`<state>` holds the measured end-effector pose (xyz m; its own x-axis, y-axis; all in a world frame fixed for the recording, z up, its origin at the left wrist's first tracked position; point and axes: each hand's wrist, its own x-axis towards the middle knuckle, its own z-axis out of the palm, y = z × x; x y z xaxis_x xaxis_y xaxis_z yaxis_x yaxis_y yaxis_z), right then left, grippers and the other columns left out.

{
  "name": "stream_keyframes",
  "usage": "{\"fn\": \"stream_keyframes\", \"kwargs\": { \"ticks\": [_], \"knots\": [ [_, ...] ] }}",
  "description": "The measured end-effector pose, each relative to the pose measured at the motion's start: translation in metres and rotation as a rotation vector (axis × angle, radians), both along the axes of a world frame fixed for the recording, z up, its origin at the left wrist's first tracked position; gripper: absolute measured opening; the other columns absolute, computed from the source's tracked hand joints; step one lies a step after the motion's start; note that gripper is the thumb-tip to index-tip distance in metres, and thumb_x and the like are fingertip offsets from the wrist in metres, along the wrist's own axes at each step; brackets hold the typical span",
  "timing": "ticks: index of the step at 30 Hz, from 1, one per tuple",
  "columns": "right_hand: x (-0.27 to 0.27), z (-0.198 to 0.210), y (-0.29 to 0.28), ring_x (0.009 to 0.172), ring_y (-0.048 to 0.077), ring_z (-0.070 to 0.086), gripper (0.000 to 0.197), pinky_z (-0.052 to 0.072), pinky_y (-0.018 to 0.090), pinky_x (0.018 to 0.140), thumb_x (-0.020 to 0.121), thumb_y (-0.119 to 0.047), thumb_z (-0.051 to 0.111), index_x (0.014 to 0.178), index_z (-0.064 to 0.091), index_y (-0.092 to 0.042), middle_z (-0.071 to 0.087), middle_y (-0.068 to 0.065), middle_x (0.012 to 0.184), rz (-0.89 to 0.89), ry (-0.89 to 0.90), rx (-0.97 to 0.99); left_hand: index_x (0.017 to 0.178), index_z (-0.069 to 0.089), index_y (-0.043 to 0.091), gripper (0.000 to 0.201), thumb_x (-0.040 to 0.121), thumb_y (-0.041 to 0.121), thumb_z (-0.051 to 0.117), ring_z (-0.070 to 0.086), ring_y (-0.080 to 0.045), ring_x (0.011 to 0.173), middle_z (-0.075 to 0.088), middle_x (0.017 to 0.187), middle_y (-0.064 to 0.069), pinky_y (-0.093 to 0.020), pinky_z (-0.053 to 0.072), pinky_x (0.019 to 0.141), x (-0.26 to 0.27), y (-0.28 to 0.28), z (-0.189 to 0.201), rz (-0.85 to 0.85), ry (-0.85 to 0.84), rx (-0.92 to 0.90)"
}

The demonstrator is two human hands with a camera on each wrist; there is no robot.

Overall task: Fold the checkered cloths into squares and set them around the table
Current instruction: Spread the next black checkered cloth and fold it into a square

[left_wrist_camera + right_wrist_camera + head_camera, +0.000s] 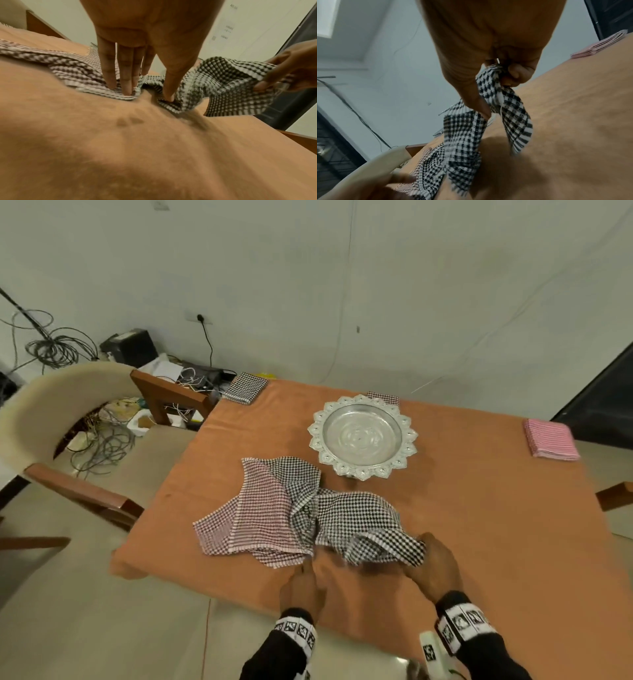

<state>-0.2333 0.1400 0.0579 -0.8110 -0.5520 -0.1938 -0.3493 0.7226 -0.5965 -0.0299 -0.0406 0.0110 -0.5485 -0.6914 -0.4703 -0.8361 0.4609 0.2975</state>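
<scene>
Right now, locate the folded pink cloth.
In the head view the folded pink cloth lies at the table's far right edge, right of the silver tray.

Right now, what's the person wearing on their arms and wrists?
Both arms are in black long sleeves. Each wrist carries a white band printed with square black-and-white marker tags: one on the left wrist, one on the right wrist. A white piece with another tag sits by the right band. The hands are bare, without gloves.

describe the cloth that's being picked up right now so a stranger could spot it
On the orange table, look at the near edge, in front of the silver tray. The black-and-white checked cloth lies crumpled there, one corner pinched in the right hand. The cloth beside it is reddish, and the others are folded.
</scene>
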Motion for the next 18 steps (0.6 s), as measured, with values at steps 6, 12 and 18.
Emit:
{"fn": "stream_keyframes", "kwargs": {
  "ticks": [6,12,18],
  "knots": [
    [-0.044,0.014,0.132,0.08,0.009,0.062,0.058,0.041,0.019,0.056,0.067,-0.034,0.087,0.112,0.051,-0.026,0.066,-0.008,0.097,0.01,-0.021,0.004,0.155,0.025,0.029,0.104,0.071,0.052,0.082,0.043,-0.023,0.139,0.036,0.157,0.002,-0.04,0.041,0.113,-0.102,0.105,0.002,-0.089,0.211,0.132],
    [-0.07,0.03,0.212,0.066,0.005,0.056,0.057,0.033,0.021,0.049,0.065,-0.032,0.084,0.106,0.045,-0.028,0.062,-0.009,0.081,0.0,0.006,0.071,0.127,0.058,0.025,0.065,0.071,0.052,0.076,0.056,-0.019,0.116,0.06,0.128,0.003,-0.039,0.047,0.102,-0.156,0.23,-0.01,-0.285,0.288,0.325],
    [-0.088,0.042,0.244,0.063,0.008,0.059,0.045,0.039,0.025,0.051,0.075,-0.034,0.075,0.112,0.049,-0.029,0.064,-0.011,0.077,-0.034,0.061,0.022,0.091,0.066,0.025,0.02,0.082,0.043,0.065,0.065,-0.016,0.075,0.071,0.081,0.005,-0.039,0.057,0.073,-0.179,0.275,0.008,-0.072,0.555,0.391]
  ]
}}
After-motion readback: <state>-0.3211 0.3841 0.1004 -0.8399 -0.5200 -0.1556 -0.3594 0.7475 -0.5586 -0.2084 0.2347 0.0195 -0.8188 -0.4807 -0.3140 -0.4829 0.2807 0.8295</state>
